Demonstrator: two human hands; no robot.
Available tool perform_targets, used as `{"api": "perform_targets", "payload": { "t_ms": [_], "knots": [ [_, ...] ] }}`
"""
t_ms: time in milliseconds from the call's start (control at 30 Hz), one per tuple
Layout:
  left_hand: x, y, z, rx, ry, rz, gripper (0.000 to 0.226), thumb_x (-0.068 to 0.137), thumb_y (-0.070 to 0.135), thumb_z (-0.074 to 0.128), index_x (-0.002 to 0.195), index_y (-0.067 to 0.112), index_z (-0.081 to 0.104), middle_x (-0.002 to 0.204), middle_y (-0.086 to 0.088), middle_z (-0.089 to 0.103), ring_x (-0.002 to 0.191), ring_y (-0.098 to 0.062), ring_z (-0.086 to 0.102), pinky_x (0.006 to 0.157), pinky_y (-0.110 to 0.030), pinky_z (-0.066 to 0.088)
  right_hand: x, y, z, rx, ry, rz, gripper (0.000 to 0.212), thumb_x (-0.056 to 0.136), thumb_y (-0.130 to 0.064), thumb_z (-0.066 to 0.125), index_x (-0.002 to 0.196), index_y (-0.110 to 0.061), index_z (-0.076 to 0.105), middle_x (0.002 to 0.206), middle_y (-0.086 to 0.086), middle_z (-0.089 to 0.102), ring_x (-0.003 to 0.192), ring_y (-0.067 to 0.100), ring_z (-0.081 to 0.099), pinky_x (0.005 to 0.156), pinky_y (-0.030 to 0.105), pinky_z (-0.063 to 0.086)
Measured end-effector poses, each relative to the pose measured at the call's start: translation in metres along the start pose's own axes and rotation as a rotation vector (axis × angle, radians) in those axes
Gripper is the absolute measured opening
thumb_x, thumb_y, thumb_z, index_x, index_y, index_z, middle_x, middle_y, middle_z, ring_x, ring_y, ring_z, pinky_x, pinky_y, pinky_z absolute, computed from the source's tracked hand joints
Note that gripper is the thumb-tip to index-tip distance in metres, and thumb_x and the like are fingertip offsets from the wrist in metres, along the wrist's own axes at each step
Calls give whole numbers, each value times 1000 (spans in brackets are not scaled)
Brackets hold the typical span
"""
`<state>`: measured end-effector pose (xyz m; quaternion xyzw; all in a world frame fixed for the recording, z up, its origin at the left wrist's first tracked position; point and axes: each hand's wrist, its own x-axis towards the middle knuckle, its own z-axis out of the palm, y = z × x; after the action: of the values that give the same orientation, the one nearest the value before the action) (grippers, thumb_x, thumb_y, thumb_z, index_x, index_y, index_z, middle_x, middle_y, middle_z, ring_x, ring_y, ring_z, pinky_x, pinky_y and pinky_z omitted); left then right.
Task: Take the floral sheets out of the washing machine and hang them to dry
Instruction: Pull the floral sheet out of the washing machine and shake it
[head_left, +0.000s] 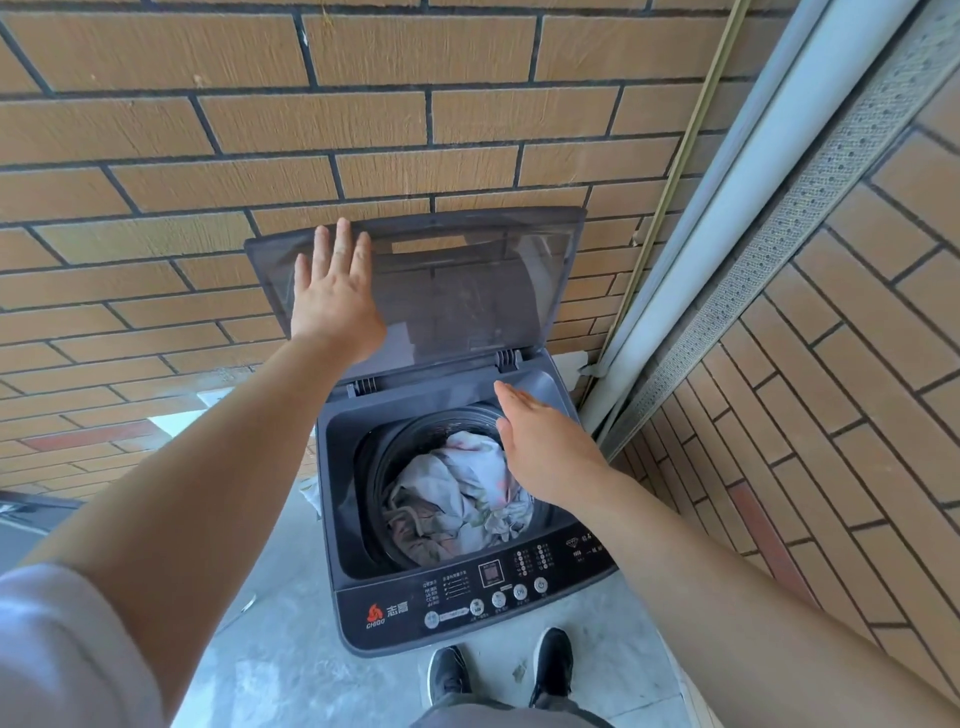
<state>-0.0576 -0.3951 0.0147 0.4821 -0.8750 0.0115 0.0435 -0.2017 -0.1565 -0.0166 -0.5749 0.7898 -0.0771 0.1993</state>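
the left hand (332, 296) is pressed flat against the raised lid (467, 280), fingers straight, nothing gripped. the right hand (545, 447) is held open and empty over the drum of the washing machine (337, 467). the floral sheets (457, 499) are seen crumpled in the drum, just below the right hand. they are judged soft, limp, probably damp-heavy and tangled; the bunched top fold nearest the right hand is best gripped.

"CHIGO" on washing machine (375, 621) panel
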Motion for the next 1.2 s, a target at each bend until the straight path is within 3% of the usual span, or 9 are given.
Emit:
{"api": "perform_targets", "payload": {
  "t_ms": [167,267,333,467,667,867,1033,1100,1200],
  "knots": [
    [-21,20,13,-62,129,39,85,88,25,59,159,14,15,166,-16,-12,154,-36,-9,124,-50,3,13,15,6,53,-36,5,54,110,-29,28,161,-18,15,167,-3,20,151,17,23,116,34,29],
    [-48,38,38,-120,283,255,62,81,13,56,142,8,47,164,-18,19,151,-37,18,121,-52,22,23,26,10,56,-59,-34,52,109,-27,31,159,-16,20,164,1,27,147,21,33,109,39,38],
    [-72,50,68,-153,218,299,52,77,7,57,129,9,57,152,-14,43,140,-36,39,112,-48,35,30,34,13,36,-96,-38,48,108,-24,34,155,-15,29,155,6,42,135,27,46,100,43,48],
    [-133,67,136,-256,-209,76,42,87,15,52,129,20,57,129,0,55,120,-25,51,103,-37,39,38,58,30,-75,-259,-36,29,102,-13,41,131,-14,44,116,12,64,95,34,62,78,46,54],
    [-204,74,205,-261,-523,-207,29,100,30,44,124,21,60,121,-1,62,110,-26,59,89,-37,44,45,97,79,-191,-511,-72,19,98,-12,43,112,-12,56,106,12,62,88,31,60,78,43,55],
    [-230,61,239,-201,-504,-321,39,100,42,34,105,19,66,102,-2,68,96,-24,63,83,-38,46,42,120,135,-289,-669,-123,19,99,-15,44,100,-11,63,113,10,59,102,33,59,87,42,53],
    [-232,58,253,-127,-426,-149,33,86,35,32,81,22,62,77,2,66,73,-25,61,66,-35,43,57,123,175,-294,-665,-169,25,98,-16,44,115,-15,62,136,11,56,132,30,45,114,43,35],
    [-233,56,255,-150,-370,-156,26,84,34,38,77,22,59,71,3,65,68,-25,59,62,-33,42,70,122,187,-266,-651,-169,27,96,-13,45,118,-13,61,135,12,58,130,30,48,112,41,37],
    [-234,55,259,-169,-300,-145,22,83,33,41,75,21,57,69,3,64,66,-26,58,61,-33,43,89,124,205,-229,-658,-99,37,95,-13,45,130,-17,56,123,15,62,110,36,58,95,43,51]
  ]
}}
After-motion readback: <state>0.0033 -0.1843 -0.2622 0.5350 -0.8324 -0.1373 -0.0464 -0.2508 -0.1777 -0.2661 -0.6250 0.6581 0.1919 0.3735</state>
